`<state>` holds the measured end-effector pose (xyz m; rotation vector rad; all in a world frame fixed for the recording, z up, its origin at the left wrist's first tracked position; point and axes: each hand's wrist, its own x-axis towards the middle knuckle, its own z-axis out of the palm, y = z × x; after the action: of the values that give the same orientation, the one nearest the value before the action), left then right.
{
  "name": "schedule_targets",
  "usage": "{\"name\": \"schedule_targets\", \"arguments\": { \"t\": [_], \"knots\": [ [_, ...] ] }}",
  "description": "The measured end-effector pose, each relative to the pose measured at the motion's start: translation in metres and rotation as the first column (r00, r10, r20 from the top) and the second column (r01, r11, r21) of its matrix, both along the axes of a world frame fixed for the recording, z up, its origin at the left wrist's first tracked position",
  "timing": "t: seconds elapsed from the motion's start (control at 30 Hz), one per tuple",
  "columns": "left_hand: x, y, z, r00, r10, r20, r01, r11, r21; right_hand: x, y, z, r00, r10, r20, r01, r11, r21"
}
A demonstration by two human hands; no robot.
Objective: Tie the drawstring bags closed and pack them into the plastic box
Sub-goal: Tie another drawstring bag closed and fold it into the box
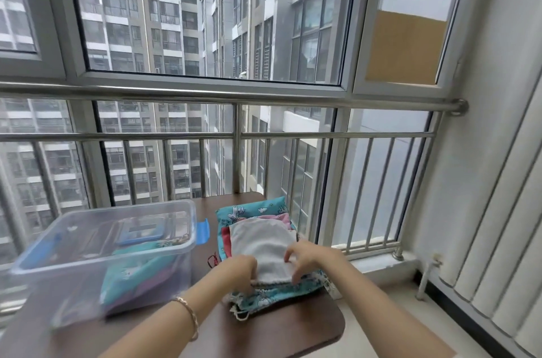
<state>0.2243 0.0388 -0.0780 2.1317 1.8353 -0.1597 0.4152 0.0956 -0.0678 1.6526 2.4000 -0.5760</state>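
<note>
Each grip, left hand (239, 271) and right hand (308, 259), pinched the near hem of the white cloth drawstring bag (264, 243), likely to draw its cord, atop teal printed bags (258, 208) beside the clear plastic box (73, 290).

Brown table (281, 328) w/ plastic box (96, 258) & bag pile (264, 243)

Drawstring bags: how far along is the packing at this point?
Done: teal and purple bags already lie in the plastic box. In hand: the left hand and right hand grip the near edge of the white bag atop the pile. Left: that bag plus the teal, pink and red ones under it.
</note>
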Motion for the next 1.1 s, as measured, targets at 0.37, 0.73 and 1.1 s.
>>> {"name": "schedule_targets", "arguments": {
  "t": [0.37,0.73,1.1],
  "knots": [
    [-0.005,0.001,0.037,0.983,0.113,0.145,-0.148,0.956,0.255,0.002,0.011,0.039,0.996,-0.090,0.006,0.089,0.996,0.030],
    [-0.009,0.007,0.096,0.913,0.133,0.385,-0.340,0.768,0.542,-0.003,0.021,0.119,0.948,-0.074,-0.309,0.227,0.837,0.498],
    [-0.108,-0.057,0.170,0.793,-0.072,0.605,-0.270,0.849,0.454,-0.026,-0.033,0.172,0.746,0.279,-0.604,-0.034,0.923,0.384]
  ]
}}
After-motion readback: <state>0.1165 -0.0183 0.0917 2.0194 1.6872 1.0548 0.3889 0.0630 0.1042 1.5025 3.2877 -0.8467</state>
